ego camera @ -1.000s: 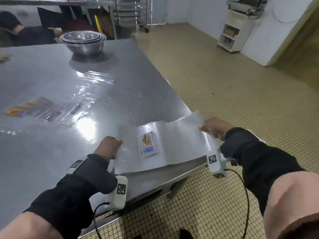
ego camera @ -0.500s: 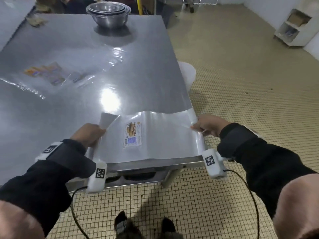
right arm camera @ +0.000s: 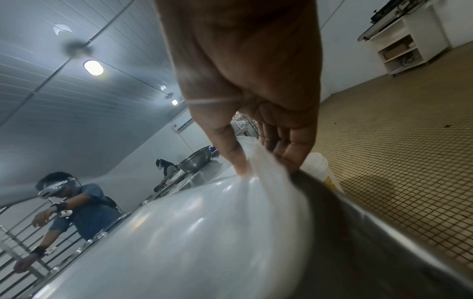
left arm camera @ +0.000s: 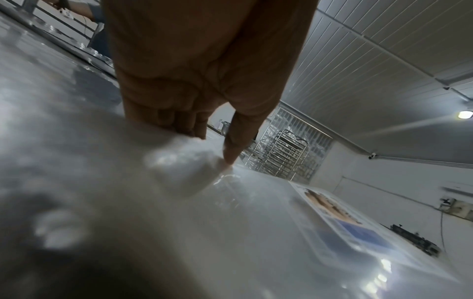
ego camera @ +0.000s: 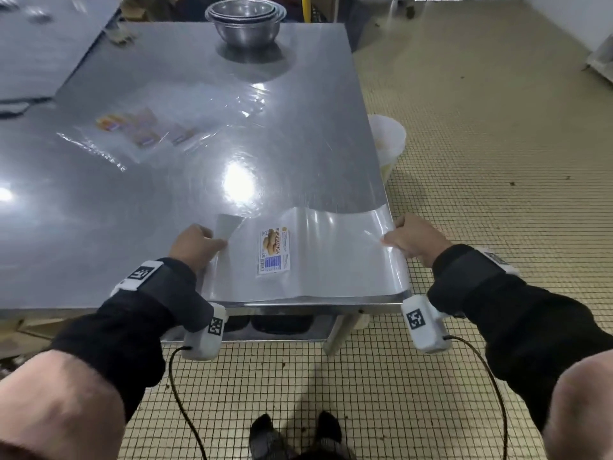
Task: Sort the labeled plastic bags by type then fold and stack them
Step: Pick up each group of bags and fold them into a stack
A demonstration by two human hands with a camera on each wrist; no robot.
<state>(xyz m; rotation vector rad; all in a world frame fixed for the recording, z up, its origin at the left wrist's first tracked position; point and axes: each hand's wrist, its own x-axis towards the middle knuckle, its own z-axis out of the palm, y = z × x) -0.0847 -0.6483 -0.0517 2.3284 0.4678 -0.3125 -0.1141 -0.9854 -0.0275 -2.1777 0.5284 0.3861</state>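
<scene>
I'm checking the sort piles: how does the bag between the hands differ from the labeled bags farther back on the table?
The near bag lies single at the table's front edge, gripped by the left hand and right hand; the far bags overlap in a loose spread, untouched. The near bag shows one label, the far bags several. Both are clear plastic on the steel table.

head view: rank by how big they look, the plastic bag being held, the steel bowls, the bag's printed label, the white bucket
1. plastic bag
2. steel bowls
3. white bucket, partly hidden by the table
4. printed label

The bowls sit farther away, so their true size is understated.
</scene>
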